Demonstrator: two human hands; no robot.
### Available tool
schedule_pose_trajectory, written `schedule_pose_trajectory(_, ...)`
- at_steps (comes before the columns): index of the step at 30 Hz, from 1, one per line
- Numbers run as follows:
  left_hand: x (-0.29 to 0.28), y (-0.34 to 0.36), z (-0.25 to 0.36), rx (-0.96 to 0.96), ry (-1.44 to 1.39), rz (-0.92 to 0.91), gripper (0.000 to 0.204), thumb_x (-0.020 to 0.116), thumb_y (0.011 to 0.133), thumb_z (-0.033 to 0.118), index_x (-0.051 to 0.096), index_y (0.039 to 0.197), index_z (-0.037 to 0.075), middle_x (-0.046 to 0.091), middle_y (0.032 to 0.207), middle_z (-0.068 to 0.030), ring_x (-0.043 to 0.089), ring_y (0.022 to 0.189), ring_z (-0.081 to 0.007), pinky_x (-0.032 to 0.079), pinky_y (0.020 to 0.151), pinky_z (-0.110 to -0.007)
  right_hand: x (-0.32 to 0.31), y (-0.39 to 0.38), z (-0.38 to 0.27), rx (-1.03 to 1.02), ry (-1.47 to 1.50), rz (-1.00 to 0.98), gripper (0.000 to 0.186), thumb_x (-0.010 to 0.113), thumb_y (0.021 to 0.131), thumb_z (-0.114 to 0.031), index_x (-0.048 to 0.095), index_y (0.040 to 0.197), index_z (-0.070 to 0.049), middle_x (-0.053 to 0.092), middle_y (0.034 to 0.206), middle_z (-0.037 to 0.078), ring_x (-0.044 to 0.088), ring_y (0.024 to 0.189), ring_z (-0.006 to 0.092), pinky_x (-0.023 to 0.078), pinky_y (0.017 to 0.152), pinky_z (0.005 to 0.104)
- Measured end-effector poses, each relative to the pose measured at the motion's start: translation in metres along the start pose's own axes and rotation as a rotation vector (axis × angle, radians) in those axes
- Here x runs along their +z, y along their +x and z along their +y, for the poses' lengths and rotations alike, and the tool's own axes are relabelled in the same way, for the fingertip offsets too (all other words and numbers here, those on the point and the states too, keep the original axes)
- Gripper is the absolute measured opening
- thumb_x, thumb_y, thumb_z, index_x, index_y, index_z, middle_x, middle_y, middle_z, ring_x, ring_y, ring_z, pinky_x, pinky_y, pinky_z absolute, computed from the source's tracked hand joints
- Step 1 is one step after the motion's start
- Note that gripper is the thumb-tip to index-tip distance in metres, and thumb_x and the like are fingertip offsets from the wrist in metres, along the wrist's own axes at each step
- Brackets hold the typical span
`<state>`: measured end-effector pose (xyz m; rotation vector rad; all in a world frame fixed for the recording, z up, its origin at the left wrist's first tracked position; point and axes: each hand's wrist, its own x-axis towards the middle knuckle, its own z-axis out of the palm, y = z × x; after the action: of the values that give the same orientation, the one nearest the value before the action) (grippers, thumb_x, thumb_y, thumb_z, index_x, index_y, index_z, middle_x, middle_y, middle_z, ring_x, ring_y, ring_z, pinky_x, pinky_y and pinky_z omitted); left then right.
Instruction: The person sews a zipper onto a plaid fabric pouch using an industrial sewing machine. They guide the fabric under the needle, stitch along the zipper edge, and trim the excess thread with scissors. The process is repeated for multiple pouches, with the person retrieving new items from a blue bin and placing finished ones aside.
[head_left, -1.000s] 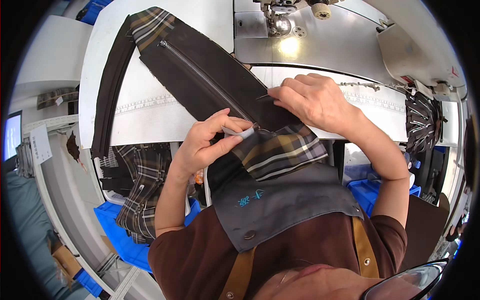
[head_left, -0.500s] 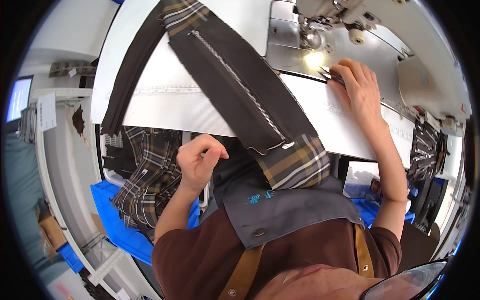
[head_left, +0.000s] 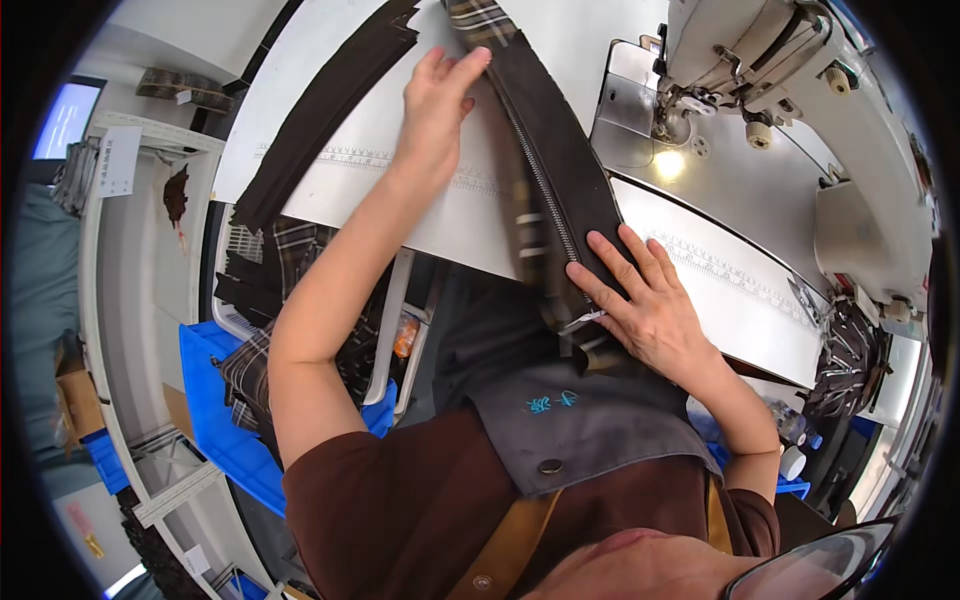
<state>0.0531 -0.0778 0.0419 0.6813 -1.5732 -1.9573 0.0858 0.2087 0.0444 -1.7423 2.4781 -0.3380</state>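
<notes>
A long dark brown zippered fabric panel (head_left: 572,150) lies slantwise over the white table, with a silver metal zipper (head_left: 540,180) along it and plaid at its ends. At the panel's far end, my left hand (head_left: 440,110) is closed, thumb and fingertips at the edge beside the zipper's top. My right hand (head_left: 645,305) presses on the near end, fingers spread, next to the zipper's lower end. Left of the zipper the panel's side is turned under, and blurred plaid shows there. The near plaid end hangs over the table edge toward my apron (head_left: 590,425).
A sewing machine (head_left: 760,70) stands at right, its lamp lit. Dark strips (head_left: 310,120) lie on the table at left. A blue bin (head_left: 225,420) with plaid pieces sits below. Small metal snips (head_left: 803,297) lie at the table's right end, near bundled strips (head_left: 850,355).
My left hand has moved up from below the table edge to the panel's far end. My right hand has let go of the snips and come onto the panel. The panel's left side has turned under.
</notes>
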Motion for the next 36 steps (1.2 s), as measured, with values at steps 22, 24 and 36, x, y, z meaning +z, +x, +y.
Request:
schedule_pose_trajectory(22,-0.329,-0.244,0.139,0.081,0.221,0.729,0.028,0.068,0.082,0.006,0.059,0.108,0.002,0.065,0.105,-0.0087,0.062,0.094,-0.0164,0.050,0.081,-0.028,-0.002,-0.120,0.171,0.425,-0.339,0.483,0.036,0.046,0.096,-0.020,0.053,0.129,-0.007,0.048,0.136,0.017,0.039,0.128,0.0401,0.029,0.107,0.0468)
schedule_pose_trajectory(24,-0.387,-0.279,0.146,0.049,0.256,0.792,0.039,0.065,0.084,0.005,0.054,0.121,-0.001,0.063,0.113,-0.0110,0.062,0.099,-0.0195,0.049,0.086,-0.033,0.002,-0.134,0.195,0.489,-0.235,0.442,0.035,0.045,0.097,-0.018,0.054,0.128,-0.007,0.050,0.134,0.017,0.040,0.127,0.0404,0.030,0.106,0.0454)
schedule_pose_trajectory(36,-0.307,-0.091,-0.042,-0.215,1.780,-0.230,0.053,0.072,0.069,0.032,0.060,0.107,-0.002,0.062,0.107,-0.0214,0.059,0.102,-0.0342,0.047,0.087,-0.041,-0.005,-0.116,0.160,0.527,-0.289,0.468,0.030,0.050,0.096,-0.022,0.061,0.118,-0.007,0.055,0.130,0.013,0.042,0.127,0.0360,0.037,0.102,0.0435)
